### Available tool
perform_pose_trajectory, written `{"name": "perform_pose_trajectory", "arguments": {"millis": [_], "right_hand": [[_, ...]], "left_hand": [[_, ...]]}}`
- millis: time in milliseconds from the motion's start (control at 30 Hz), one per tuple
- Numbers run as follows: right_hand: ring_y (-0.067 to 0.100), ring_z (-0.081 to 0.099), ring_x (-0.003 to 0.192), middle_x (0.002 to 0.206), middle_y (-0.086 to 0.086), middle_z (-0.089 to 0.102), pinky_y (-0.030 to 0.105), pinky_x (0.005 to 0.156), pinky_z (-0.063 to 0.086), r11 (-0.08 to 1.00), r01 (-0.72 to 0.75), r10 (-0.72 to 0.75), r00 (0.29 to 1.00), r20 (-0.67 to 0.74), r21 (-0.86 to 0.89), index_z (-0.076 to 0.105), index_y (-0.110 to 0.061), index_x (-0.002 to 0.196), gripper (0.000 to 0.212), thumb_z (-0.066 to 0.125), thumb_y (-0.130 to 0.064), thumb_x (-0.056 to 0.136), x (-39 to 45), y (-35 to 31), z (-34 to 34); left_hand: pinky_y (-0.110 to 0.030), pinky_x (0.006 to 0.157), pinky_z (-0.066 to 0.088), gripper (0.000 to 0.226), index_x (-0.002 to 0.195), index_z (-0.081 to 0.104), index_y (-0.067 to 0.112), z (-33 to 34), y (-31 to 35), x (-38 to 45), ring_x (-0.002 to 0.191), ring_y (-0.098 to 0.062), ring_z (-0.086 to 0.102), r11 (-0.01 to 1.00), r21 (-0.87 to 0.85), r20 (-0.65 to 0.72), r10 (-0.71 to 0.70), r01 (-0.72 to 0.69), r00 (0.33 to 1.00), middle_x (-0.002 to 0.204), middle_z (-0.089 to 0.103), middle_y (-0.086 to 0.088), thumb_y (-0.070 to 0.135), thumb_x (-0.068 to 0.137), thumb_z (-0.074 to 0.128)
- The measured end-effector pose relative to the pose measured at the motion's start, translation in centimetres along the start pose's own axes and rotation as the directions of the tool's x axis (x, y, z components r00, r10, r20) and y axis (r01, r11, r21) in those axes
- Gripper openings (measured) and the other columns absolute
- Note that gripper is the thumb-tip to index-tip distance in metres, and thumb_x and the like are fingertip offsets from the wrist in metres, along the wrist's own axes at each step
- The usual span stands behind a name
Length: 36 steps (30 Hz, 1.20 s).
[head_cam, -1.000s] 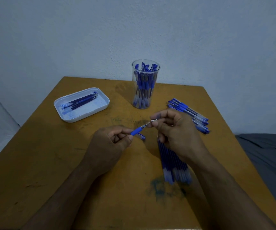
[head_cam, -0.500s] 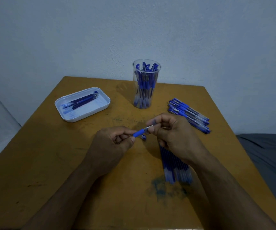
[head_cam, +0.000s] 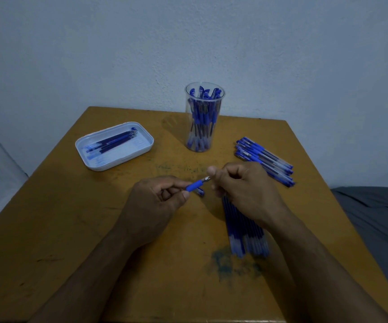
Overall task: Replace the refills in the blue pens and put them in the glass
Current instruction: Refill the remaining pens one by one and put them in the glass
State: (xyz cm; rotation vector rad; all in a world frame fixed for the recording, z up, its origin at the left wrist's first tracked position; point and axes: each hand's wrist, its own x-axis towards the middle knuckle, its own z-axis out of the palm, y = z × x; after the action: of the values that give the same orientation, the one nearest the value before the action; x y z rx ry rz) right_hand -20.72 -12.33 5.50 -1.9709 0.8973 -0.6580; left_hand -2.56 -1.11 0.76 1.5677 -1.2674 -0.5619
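Observation:
My left hand (head_cam: 152,206) grips a blue pen (head_cam: 195,185) by its barrel, the rubber grip and metal tip sticking out to the right. My right hand (head_cam: 242,190) pinches the pen's metal tip (head_cam: 206,179) between thumb and fingers. A small blue cap (head_cam: 200,191) lies on the table just below the pen. The clear glass (head_cam: 204,117) stands behind, holding several blue pens. A pile of blue pens (head_cam: 264,160) lies to the right. A bundle of blue refills (head_cam: 244,231) lies under my right wrist, partly hidden.
A white tray (head_cam: 115,145) with several used refills sits at the back left of the wooden table (head_cam: 72,229). A blue ink stain (head_cam: 225,264) marks the table near the front. A grey cloth surface (head_cam: 379,217) lies off the right edge.
Both hands have drifted slightly towards me with the pen. My right fingers stay at the pen's tip, turning a little.

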Motion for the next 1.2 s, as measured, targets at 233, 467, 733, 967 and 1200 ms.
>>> {"name": "perform_pose_trajectory", "arguments": {"millis": [233,467,733,967,1200], "right_hand": [[0.008,0.047,0.049,0.078,-0.002,0.066,0.020,0.049,0.039,0.991,0.021,-0.031,0.996,0.079,0.135,0.074,-0.019,0.101,0.009,0.072,-0.023,0.093,0.2,0.0,-0.3],[0.002,0.051,0.050,0.070,-0.006,0.067,0.018,0.052,0.039,0.999,0.034,-0.034,0.997,0.072,-0.005,0.071,-0.021,0.084,0.019,0.065,-0.036,0.096,0.1,-0.1,0.0],[0.011,0.044,0.046,0.068,0.011,0.068,0.024,0.044,0.037,0.992,-0.004,-0.003,0.999,0.051,0.129,0.075,-0.015,0.084,0.011,0.072,-0.023,0.092,0.2,-0.1,0.1],[0.013,0.048,0.046,0.072,0.014,0.072,0.026,0.045,0.040,0.983,-0.015,0.011,1.000,0.025,0.183,0.074,-0.012,0.082,0.012,0.073,-0.021,0.091,0.2,-0.1,0.3],[0.001,0.060,0.091,0.105,-0.011,0.069,0.014,0.072,0.043,0.947,-0.049,0.033,0.998,-0.057,-0.316,0.070,-0.025,0.126,0.048,0.073,-0.050,0.085,0.4,-0.3,1.6]], "left_hand": [[-0.040,0.064,0.053,0.022,0.107,0.077,0.032,-0.1,0.0,0.0,0.072,-0.027,0.064,1.000,-0.014,0.000,0.000,0.000,1.000,0.080,0.072,-0.001,0.018,0.090,0.074],[-0.037,0.064,0.052,0.023,0.105,0.079,0.026,0.3,0.0,-0.2,0.071,-0.024,0.062,0.999,0.009,0.026,0.043,-0.044,0.999,0.081,0.072,0.003,0.010,0.088,0.075],[-0.025,0.060,0.049,0.023,0.106,0.078,0.028,-0.1,0.2,0.2,0.070,-0.020,0.060,0.999,0.009,-0.008,0.050,-0.050,0.999,0.082,0.071,0.001,0.014,0.088,0.076],[-0.023,0.063,0.047,0.024,0.110,0.078,0.021,-0.2,0.4,0.1,0.074,-0.019,0.060,0.975,0.156,-0.060,0.171,-0.160,0.984,0.079,0.067,0.009,0.013,0.087,0.077],[-0.012,0.061,0.049,0.020,0.108,0.075,0.023,-0.3,0.6,0.5,0.070,-0.009,0.063,0.999,0.026,-0.233,-0.018,0.024,0.972,0.080,0.071,0.006,0.013,0.091,0.073]]}}
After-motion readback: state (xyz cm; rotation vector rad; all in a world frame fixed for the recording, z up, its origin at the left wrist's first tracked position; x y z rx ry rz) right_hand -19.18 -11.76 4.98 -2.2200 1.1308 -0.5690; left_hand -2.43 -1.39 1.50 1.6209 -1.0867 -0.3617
